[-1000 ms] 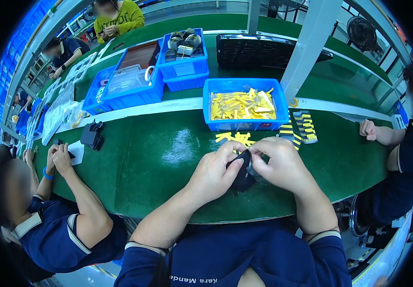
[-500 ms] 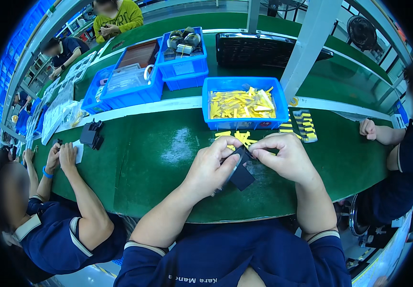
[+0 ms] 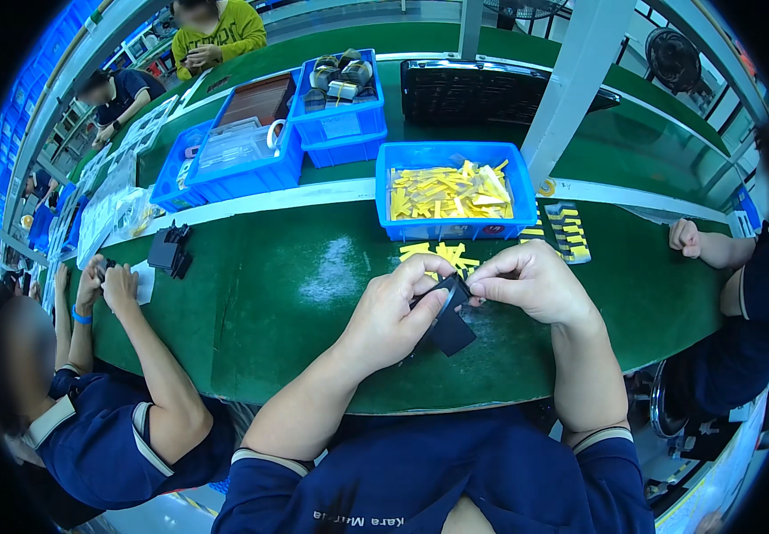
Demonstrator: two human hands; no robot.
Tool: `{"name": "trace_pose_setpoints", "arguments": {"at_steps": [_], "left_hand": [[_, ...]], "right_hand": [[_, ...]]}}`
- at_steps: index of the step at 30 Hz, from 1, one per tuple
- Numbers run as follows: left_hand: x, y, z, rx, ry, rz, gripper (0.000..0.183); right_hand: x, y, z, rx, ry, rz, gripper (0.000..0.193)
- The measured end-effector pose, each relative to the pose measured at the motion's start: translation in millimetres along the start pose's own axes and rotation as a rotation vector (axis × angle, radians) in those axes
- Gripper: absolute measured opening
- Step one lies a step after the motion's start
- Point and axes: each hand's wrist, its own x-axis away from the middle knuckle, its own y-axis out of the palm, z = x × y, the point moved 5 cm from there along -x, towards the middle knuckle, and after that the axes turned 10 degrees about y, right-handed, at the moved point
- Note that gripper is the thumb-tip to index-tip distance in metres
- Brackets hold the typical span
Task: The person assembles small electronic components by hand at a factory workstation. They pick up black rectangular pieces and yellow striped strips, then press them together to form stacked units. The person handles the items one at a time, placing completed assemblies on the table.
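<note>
A flat black rectangular piece (image 3: 453, 333) is gripped by my left hand (image 3: 400, 307), its thumb lying across the top and its fingers curled behind. At the upper end of that piece, my right hand (image 3: 527, 283) has thumb and forefinger pinched together. Whatever sits between those fingertips is too small and covered to make out. Just beyond my hands, loose yellow strips (image 3: 442, 256) lie in a small pile on the green table (image 3: 313, 338).
A blue bin (image 3: 457, 231) of yellow strips stands behind the pile, beside patterned yellow-black sheets (image 3: 568, 233). Blue crates (image 3: 251, 182) sit farther left, near stacked black parts (image 3: 169, 249). A metal post (image 3: 571, 89) rises behind. Co-workers sit left (image 3: 149, 356) and right (image 3: 714, 249).
My right hand has shifted slightly, its fingertips now closer against the black piece's upper end. My left hand keeps its grip. The left co-worker's hands have lifted a little.
</note>
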Motion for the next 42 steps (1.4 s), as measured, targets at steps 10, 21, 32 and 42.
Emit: {"name": "trace_pose_setpoints", "arguments": {"at_steps": [10, 21, 32, 42], "left_hand": [[0.1, -0.5, 0.1, 0.025, 0.053, 0.043, 0.022], [-0.7, -0.1, 0.7, -0.019, 0.061, 0.049, 0.021], [0.2, 1.7, 1.6, 0.014, -0.012, 0.029, 0.024], [0.1, -0.7, 4.5, 0.12, 0.044, 0.108, 0.025]], "right_hand": [[4.0, 2.9, -4.3, 0.079, -0.052, 0.062, 0.012], [14.6, 7.1, -26.2, 0.445, -0.351, 0.219, 0.012], [22.0, 21.6, -35.4, 0.626, -0.415, 0.366, 0.008], [21.5, 16.2, -37.6, 0.409, -0.402, 0.354, 0.011]]}}
